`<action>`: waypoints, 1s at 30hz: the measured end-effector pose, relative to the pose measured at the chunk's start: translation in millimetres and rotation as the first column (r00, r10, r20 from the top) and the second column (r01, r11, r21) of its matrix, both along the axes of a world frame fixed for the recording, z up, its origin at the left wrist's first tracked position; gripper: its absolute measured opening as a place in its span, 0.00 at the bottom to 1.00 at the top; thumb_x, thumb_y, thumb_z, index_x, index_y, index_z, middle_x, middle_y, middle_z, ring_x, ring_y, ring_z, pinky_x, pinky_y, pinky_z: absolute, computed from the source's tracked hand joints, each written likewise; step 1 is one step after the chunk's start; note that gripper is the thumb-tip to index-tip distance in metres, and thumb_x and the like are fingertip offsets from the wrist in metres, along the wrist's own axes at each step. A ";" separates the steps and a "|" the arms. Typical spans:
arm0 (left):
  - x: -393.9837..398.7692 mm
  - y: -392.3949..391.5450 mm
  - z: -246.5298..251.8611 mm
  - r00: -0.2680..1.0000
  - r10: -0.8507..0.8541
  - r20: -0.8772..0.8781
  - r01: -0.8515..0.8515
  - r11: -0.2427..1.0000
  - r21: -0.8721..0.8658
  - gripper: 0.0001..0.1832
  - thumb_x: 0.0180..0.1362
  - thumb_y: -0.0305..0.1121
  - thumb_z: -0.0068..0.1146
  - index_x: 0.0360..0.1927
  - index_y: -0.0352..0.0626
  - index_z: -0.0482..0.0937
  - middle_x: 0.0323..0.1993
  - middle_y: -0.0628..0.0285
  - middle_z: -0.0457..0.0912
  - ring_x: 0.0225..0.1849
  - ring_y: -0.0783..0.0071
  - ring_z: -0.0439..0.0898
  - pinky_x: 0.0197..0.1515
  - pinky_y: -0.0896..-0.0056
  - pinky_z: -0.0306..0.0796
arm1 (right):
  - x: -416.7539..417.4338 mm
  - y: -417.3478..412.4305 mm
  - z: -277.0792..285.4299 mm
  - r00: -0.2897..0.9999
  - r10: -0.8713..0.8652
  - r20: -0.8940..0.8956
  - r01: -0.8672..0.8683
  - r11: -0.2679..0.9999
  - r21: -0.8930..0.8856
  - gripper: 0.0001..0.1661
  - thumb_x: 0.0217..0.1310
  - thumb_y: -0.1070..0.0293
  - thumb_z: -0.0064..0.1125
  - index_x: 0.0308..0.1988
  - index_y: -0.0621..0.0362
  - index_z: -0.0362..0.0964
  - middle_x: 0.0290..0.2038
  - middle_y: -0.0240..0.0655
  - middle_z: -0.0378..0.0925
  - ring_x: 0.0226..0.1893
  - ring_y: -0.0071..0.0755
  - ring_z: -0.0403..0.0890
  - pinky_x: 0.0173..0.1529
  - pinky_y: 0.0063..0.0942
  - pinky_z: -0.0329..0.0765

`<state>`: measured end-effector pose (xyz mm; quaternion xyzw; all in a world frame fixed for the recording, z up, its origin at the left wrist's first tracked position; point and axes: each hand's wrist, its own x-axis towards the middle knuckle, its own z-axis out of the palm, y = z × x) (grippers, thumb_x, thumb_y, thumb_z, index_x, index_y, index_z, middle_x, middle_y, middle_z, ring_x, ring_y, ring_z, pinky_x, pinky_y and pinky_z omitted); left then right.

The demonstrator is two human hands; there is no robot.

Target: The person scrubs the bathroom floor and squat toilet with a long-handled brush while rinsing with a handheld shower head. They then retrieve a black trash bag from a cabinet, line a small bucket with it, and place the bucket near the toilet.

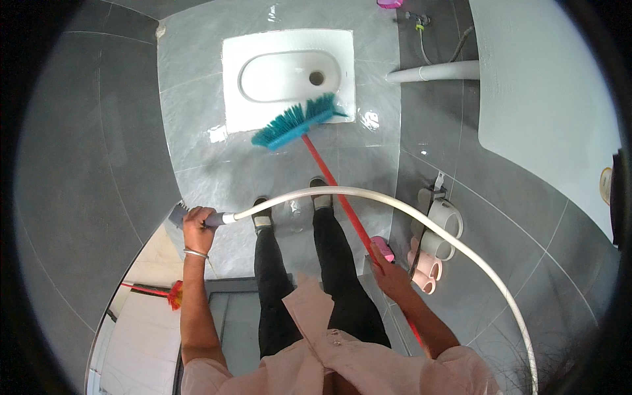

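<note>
My left hand [199, 229] grips the grey handle of a hand-held sprayer [215, 219], whose head is partly hidden beyond my fingers. From the handle a white flexible hose [385, 198] arcs across the view to the lower right. My right hand [392, 280] is closed around the red handle [351, 212] of a broom, and the hose crosses above that handle. The broom's blue head with teal bristles [296, 122] overlaps the near edge of a white ceramic squat toilet [256, 114]; whether the bristles touch it I cannot tell.
Wet grey floor tiles [197, 118] surround the toilet. Slippers [444, 219] hang along the right wall, below a white basin or counter [538, 89]. A white pipe [434, 73] and a small tap [418, 20] are at upper right. A doorway threshold [232, 285] lies under my legs.
</note>
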<state>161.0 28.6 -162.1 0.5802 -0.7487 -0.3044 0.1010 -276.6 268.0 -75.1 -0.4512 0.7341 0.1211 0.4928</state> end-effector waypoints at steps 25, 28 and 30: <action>23.8 -5.1 43.8 0.997 0.077 0.017 -0.076 0.997 -0.031 0.15 0.36 0.20 0.67 0.31 0.44 0.82 0.29 0.60 0.82 0.37 0.55 0.80 0.48 0.60 0.68 | 108.4 -126.0 -43.3 0.985 0.158 0.066 -0.140 0.965 -0.223 0.37 0.70 0.57 0.49 0.74 0.37 0.48 0.22 0.49 0.78 0.23 0.59 0.80 0.29 0.53 0.76; 17.0 -23.6 64.0 0.993 0.115 -0.015 -0.115 0.989 -0.087 0.18 0.33 0.18 0.66 0.32 0.42 0.83 0.31 0.60 0.83 0.39 0.57 0.81 0.50 0.62 0.68 | 94.1 -187.5 -71.3 0.980 0.179 0.083 -0.123 0.885 -0.450 0.36 0.70 0.60 0.50 0.73 0.42 0.51 0.26 0.47 0.80 0.26 0.54 0.82 0.32 0.50 0.78; 8.5 -38.2 74.7 0.992 0.124 0.009 -0.122 0.981 -0.149 0.18 0.33 0.17 0.65 0.33 0.42 0.83 0.32 0.60 0.84 0.39 0.59 0.81 0.51 0.62 0.68 | 90.4 -246.6 -89.0 0.975 0.174 0.136 -0.090 0.877 -0.472 0.34 0.71 0.60 0.47 0.73 0.44 0.51 0.29 0.47 0.80 0.29 0.53 0.82 0.36 0.49 0.78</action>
